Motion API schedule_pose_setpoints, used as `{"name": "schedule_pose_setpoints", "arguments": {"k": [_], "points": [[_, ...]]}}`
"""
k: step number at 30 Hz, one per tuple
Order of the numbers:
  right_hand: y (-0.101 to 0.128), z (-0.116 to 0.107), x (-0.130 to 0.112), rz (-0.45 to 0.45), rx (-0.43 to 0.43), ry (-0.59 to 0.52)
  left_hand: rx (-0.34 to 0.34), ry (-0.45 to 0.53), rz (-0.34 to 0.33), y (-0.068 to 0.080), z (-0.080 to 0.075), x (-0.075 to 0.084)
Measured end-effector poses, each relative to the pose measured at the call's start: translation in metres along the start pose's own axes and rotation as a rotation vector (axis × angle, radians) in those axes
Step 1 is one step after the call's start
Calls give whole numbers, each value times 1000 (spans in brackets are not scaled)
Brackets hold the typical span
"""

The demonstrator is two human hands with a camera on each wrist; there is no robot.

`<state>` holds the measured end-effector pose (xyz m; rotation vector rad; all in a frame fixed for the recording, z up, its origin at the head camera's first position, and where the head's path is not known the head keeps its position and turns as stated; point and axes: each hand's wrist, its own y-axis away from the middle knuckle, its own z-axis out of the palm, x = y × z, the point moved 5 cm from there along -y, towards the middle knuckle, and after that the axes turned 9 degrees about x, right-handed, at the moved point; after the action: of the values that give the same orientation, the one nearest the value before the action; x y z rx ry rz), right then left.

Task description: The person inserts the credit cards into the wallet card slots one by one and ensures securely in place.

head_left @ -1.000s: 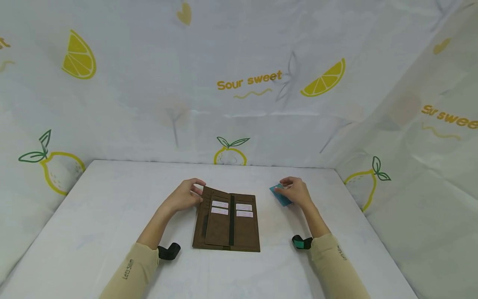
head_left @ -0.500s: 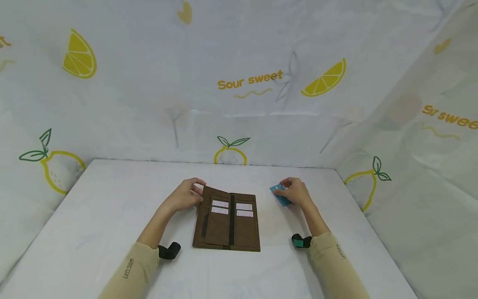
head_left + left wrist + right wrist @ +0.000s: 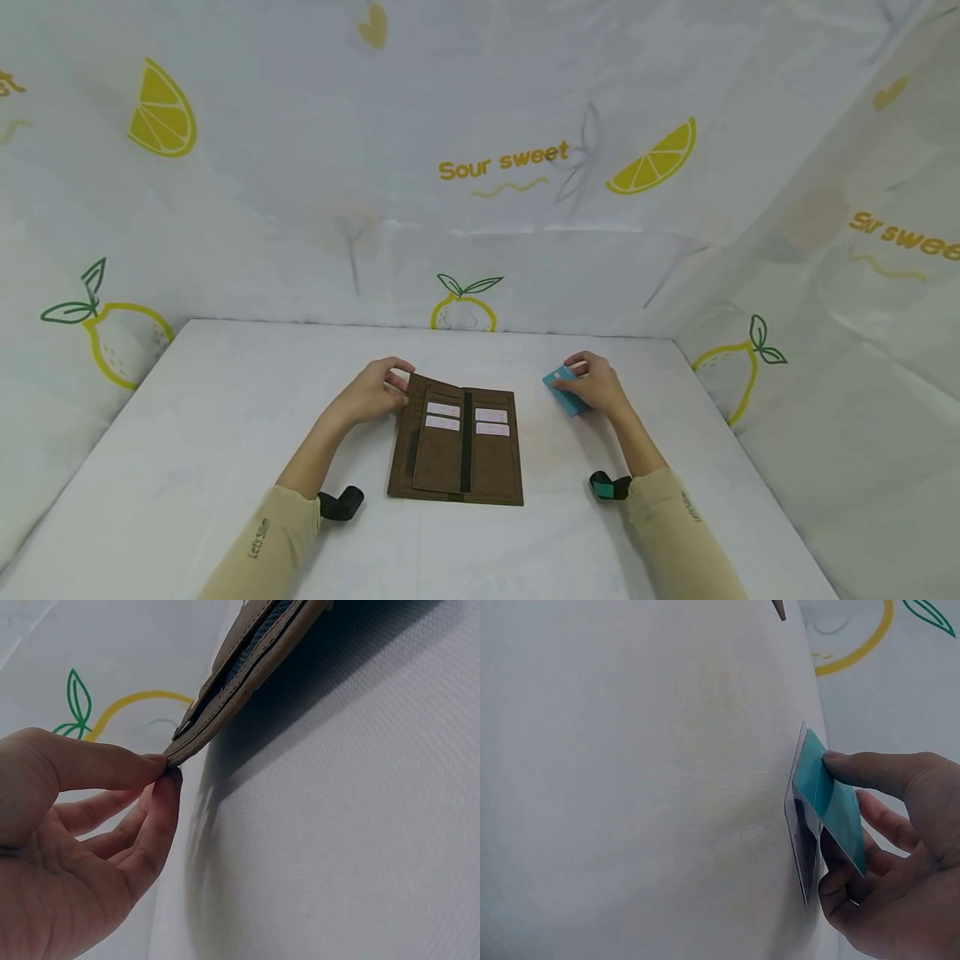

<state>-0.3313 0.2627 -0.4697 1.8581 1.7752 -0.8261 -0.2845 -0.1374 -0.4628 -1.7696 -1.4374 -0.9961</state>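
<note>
Now left hand (image 3: pixel 369 396) fingers pinch the wallet (image 3: pixel 457 446) corner; right hand (image 3: pixel 596 386) fingers lift the card's (image 3: pixel 564 389) edge.

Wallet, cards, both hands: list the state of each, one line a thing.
Wallet: open, flat on the table, its far left corner lifted.
White cards: tucked in the wallet's slots.
Teal card: tilted up off the table, one edge down.
Left hand: pinches the wallet's lifted corner.
Right hand: grips the teal card.
</note>
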Motion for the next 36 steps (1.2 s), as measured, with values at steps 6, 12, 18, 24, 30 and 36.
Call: {"name": "schedule_pose_setpoints", "arguments": {"k": [6, 12, 18, 24, 30, 36], "points": [[-1, -4, -3, -11, 5, -70, 0, -3, 0, 0, 0, 0], [1, -4, -14, -23, -4, -124, 2, -9, 2, 0, 0, 2], [1, 7, -30, -42, -25, -183, 2, -5, 0, 1, 0, 3], [1, 22, -47, -51, -50, -255, -1, 3, 10, 2, 0, 3], [3, 35, -63, -56, -70, -296, -1, 8, 3, 2, 0, 3], [5, 46, -72, -62, -91, -293, -4, 11, -2, 2, 0, 3]]}}
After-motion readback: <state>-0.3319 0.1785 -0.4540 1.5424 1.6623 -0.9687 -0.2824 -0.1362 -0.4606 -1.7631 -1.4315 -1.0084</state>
